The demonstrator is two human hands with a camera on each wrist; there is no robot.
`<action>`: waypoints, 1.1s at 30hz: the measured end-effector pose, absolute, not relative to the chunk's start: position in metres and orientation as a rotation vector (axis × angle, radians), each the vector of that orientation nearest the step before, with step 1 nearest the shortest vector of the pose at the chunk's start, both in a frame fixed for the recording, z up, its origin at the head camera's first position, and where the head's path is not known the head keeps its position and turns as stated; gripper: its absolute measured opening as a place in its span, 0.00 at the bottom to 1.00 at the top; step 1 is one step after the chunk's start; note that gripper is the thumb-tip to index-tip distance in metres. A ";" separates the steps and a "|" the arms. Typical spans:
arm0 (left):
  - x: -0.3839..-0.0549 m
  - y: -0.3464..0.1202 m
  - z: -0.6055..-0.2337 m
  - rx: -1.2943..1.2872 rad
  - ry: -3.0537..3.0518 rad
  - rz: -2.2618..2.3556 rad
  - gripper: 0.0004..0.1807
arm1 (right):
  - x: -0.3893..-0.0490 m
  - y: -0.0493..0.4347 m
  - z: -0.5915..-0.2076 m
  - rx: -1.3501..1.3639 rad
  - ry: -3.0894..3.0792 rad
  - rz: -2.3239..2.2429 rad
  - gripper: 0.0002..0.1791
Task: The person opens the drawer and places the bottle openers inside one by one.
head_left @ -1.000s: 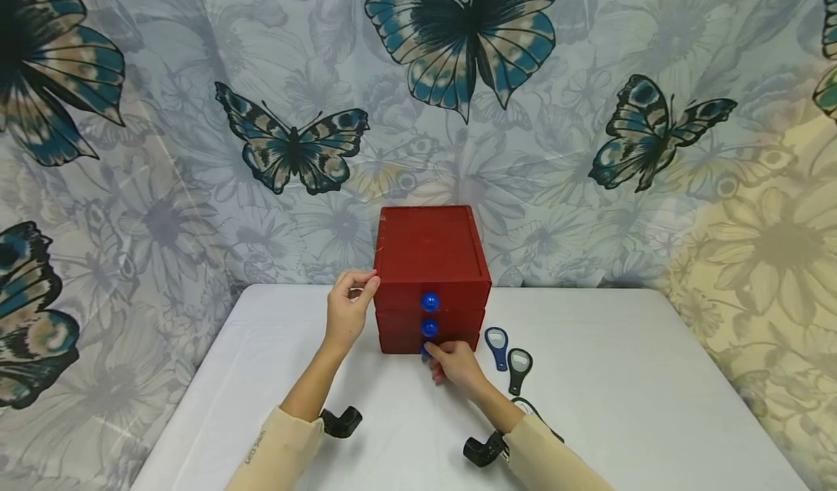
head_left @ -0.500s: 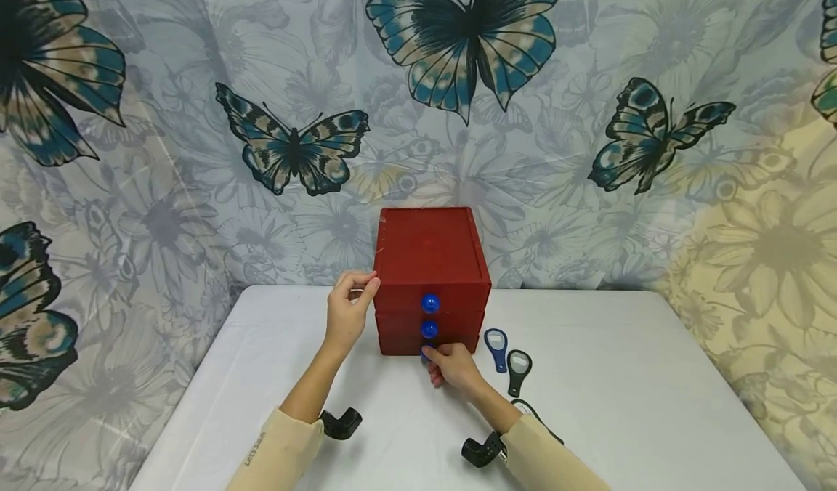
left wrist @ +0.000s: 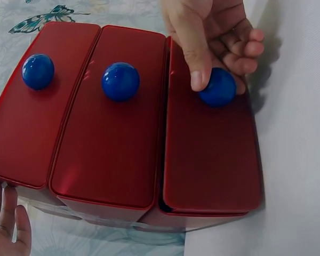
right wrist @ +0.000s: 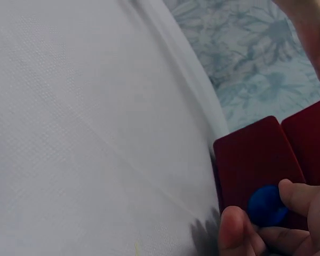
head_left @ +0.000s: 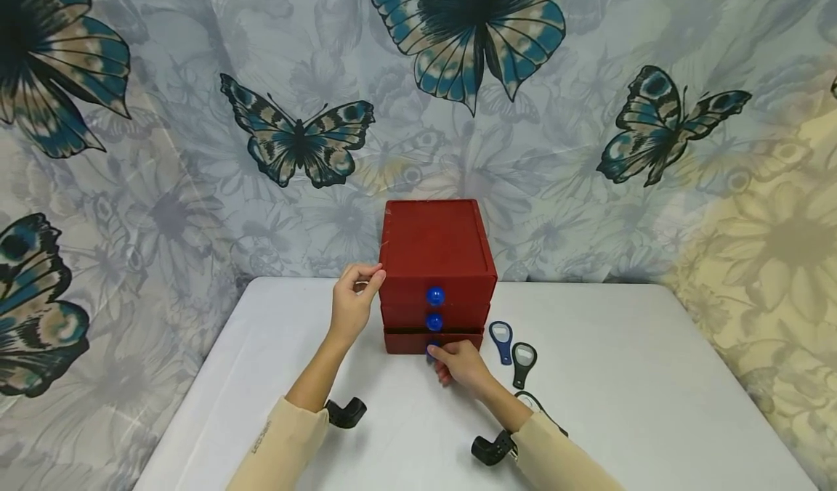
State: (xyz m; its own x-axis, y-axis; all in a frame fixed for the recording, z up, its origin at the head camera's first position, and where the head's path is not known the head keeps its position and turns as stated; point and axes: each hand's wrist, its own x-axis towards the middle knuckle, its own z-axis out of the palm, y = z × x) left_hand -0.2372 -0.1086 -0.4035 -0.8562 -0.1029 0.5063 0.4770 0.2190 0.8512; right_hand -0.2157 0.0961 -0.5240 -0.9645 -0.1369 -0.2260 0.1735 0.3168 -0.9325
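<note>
A red chest of drawers (head_left: 434, 240) with three blue round knobs stands at the back middle of the table. My right hand (head_left: 463, 364) pinches the lowest blue knob (left wrist: 218, 92) between thumb and fingers. The bottom drawer (head_left: 404, 343) sits slightly forward, with a thin dark gap above it. Both upper drawers look closed; their knobs, the top one (head_left: 435, 296) and the middle one (head_left: 434, 322), are untouched. With its fingertips, my left hand (head_left: 352, 302) touches the chest's left front edge. In the left wrist view its fingers (left wrist: 8, 210) look nearly straight.
Right of the chest lie a blue loop-headed tool (head_left: 501, 340) and a black one (head_left: 524, 364), both with short handles. Another dark-rimmed item (head_left: 531, 402) is partly hidden by my right forearm. Butterfly-printed cloth hangs behind the white table (head_left: 628, 375).
The bottom drawer has come slightly forward with my right hand on its knob, and a dark gap has appeared above it. My left hand stays at the chest's edge. The head view shifted slightly.
</note>
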 end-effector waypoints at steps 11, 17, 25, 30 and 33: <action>-0.236 -0.109 -0.397 -0.361 -2.037 -1.687 0.09 | -0.198 0.102 -0.521 -0.071 2.336 -1.589 0.22; -0.235 -0.109 -0.397 -0.363 -2.042 -1.696 0.09 | -0.181 0.103 -0.522 -0.132 2.351 -1.560 0.23; -0.230 -0.107 -0.398 -0.349 -2.050 -1.686 0.09 | -0.156 0.105 -0.521 -0.151 2.361 -1.547 0.24; -0.229 -0.105 -0.399 -0.328 -2.056 -1.692 0.09 | -0.142 0.107 -0.521 -0.136 2.334 -1.542 0.24; -0.230 -0.105 -0.398 -0.325 -2.040 -1.696 0.08 | -0.137 0.106 -0.522 -0.132 2.322 -1.535 0.24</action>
State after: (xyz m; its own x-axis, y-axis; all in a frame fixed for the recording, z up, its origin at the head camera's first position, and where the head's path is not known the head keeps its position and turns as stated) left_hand -0.2295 -0.1048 -0.3978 -0.8642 -0.1112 0.4907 0.4622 0.2100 0.8616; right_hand -0.1371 0.1062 -0.5216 -0.9332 -0.2683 -0.2390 0.1148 0.4078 -0.9058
